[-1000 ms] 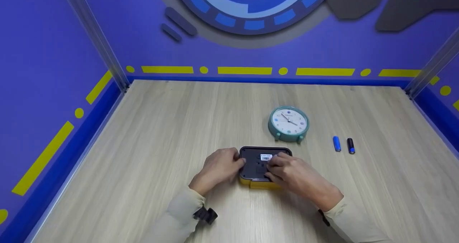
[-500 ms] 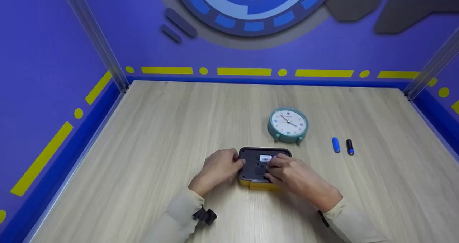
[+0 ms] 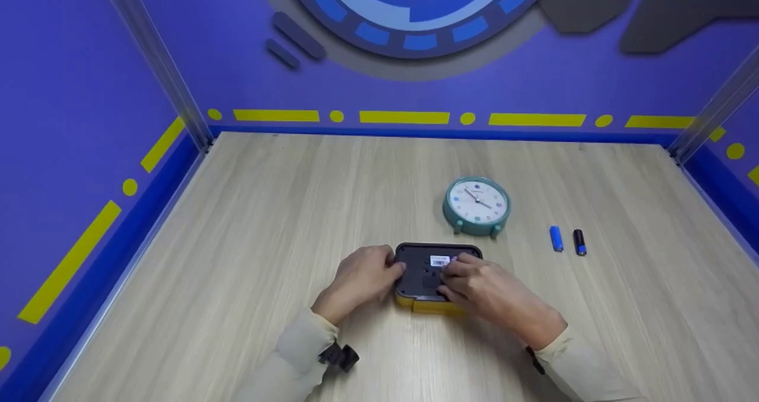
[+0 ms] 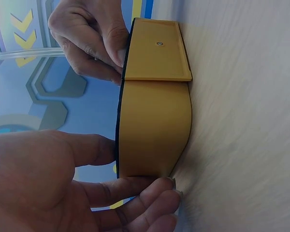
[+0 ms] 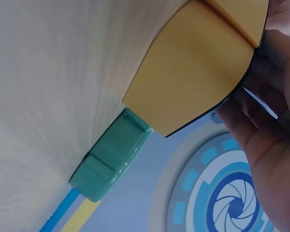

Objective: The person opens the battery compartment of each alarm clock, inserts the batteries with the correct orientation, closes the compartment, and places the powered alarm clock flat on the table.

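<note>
With the left hand (image 3: 364, 276), gripping the left end of a yellow case (image 3: 418, 280), set black side up at the near middle of the wooden tabletop (image 3: 296, 212). With the right hand (image 3: 495, 289), touching its right part with bent fingers; cannot tell whether pinching anything there. Visible just beyond, slightly right: a teal analog clock (image 3: 478, 203), face up. Farther right: a blue battery (image 3: 556, 238) beside a black battery (image 3: 579, 242).

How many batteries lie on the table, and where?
2: the blue battery and, right of it, the black battery, both right of the green clock; the right hand may hide more.
</note>
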A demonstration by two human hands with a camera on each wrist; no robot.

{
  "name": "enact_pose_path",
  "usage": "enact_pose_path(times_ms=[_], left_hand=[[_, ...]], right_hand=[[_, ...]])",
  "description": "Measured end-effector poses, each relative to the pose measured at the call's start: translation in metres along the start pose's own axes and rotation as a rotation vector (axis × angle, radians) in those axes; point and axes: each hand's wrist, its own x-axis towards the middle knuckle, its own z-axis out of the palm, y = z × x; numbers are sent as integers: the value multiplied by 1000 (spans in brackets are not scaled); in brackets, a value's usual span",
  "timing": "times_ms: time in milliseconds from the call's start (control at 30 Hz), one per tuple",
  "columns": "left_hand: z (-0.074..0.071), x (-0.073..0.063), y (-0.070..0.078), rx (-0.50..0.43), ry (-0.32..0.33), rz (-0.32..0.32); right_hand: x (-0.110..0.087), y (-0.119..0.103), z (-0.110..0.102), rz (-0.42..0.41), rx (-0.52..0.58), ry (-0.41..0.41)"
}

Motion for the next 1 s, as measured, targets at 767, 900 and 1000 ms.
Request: enact_pose_path(times_ms=[767, 900, 1000], left_hand=[[0, 1, -3, -9, -1, 7], [0, 1, -2, -8, -6, 5], [-1, 1, -2, -9, -12, -1]], right_hand=[[3, -4, 2, 76, -32, 50], [4, -3, 2, 26, -73, 41], [4, -3, 1, 0, -99, 22]])
